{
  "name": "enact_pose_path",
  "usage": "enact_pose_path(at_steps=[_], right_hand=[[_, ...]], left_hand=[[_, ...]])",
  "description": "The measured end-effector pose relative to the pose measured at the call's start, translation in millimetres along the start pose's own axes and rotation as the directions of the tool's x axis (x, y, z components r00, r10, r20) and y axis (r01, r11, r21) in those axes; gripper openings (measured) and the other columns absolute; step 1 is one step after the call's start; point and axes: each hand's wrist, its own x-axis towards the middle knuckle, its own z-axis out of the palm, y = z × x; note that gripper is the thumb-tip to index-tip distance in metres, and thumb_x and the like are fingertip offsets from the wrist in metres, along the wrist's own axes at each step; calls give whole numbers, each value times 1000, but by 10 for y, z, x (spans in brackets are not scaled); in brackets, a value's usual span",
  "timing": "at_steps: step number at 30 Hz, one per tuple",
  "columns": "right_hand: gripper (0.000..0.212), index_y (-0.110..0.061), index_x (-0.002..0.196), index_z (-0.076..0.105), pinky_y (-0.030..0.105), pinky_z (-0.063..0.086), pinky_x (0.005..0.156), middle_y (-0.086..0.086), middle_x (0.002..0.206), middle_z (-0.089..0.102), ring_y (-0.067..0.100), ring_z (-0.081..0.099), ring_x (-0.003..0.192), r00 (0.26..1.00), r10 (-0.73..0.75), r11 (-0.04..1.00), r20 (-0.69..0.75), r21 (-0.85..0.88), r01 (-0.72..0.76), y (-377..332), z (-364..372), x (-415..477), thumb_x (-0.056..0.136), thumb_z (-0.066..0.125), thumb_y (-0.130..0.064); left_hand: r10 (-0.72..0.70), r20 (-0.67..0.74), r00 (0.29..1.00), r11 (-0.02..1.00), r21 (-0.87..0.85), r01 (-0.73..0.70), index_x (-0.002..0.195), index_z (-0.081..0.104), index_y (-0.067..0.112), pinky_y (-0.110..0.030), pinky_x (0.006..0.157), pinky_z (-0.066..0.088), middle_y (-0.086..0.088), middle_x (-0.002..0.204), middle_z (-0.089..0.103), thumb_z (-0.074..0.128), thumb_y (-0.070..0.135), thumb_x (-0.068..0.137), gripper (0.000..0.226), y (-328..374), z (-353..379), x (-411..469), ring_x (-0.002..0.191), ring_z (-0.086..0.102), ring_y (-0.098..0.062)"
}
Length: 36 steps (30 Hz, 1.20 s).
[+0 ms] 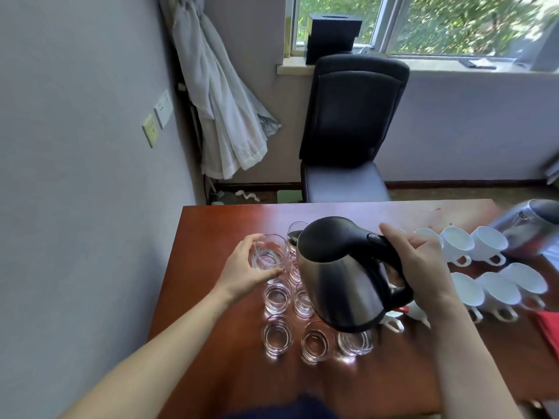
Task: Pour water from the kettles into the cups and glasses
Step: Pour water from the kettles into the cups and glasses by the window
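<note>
Your right hand [423, 267] is clenched round the black handle [382, 247] of the steel kettle [332, 285], fingers curled through the loop and the thumb lifted above the lid button. That is the right place to hold it. The body is smooth metal, probably heavy with water, and its weight hangs well forward of your wrist, so it will want to swing as you tip it.

Your left hand [242, 270] is grasping a clear glass [267, 252] between thumb and fingers. The glass is raised off the table [211, 231] and tilted toward the kettle's spout, which sits just beside its rim. It is thin, slick and breakable — hold it low round the wall and keep the spout from knocking it. Whether it holds any water I cannot tell.

The kettle hangs over the middle of the table, above a cluster of other glasses [276, 296] standing upright near you. To the right lie rows of white cups [490, 246], tipped on their sides. At the far right edge is a second kettle [532, 228], blurred.
</note>
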Motion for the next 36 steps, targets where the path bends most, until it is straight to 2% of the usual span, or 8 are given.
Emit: enact_pose_path(at_steps=[6,11,16,20,25,29,31,36], right_hand=[[65,6,48,40,24,25,40,9,39,37,18,31,37,995,-57,996,85,-66,63,-139,-103,-92,91,64,-37],[66,8,55,49,24,25,42,9,42,35,16,32,37,969,-127,965,213,-199,170,-309,-139,-87,87,65,-46],[63,8,58,54,20,24,44,0,44,30,9,30,42,945,-152,913,291,-324,247,-408,-84,-65,85,66,-48],[71,-4,49,38,28,24,49,-1,46,26,11,28,47,929,-192,877,315,-371,307,-462,-31,-41,75,61,-66],[67,5,55,47,32,26,51,1,44,30,13,28,46,928,-195,852,318,-414,321,-529,-20,-26,84,64,-52],[71,1,53,39,32,25,51,2,46,27,14,26,46,911,-214,805,353,-465,369,-563,-12,3,83,62,-59],[74,0,53,38,33,25,50,2,46,27,14,25,46,906,-211,778,367,-498,382,-584,-11,15,79,57,-66],[66,-7,52,30,33,23,53,1,50,20,16,21,52,907,-212,743,363,-543,391,-637,-14,25,84,59,-57]], left_hand=[[9,22,1000,999,-34,-8,132,51,27,-28,104,45,6,127,59,91,40,62,82,56,-24,-231,118,56,-7],[10,43,999,999,-33,-9,128,49,33,-3,91,39,12,123,60,90,37,64,76,91,-10,-384,113,56,0],[-2,35,999,999,-41,4,129,50,29,-29,102,48,9,125,60,91,33,64,78,103,-31,-394,116,56,-3],[-10,46,999,1000,-28,11,130,50,27,-29,102,45,7,126,60,90,41,61,81,127,-35,-371,117,56,-8],[-17,91,996,1000,-14,19,131,49,25,-31,105,44,7,127,60,90,44,61,83,115,23,-343,119,57,-10],[-27,128,991,1000,-4,28,130,49,28,-37,105,45,7,129,60,82,63,51,92,100,50,-344,120,57,-11],[-32,149,988,999,2,32,130,49,29,-40,106,45,7,131,59,82,63,51,92,83,59,-342,121,56,-12],[-43,172,984,999,6,43,132,47,34,-43,105,47,7,133,59,86,63,52,93,47,58,-341,121,58,-13]])
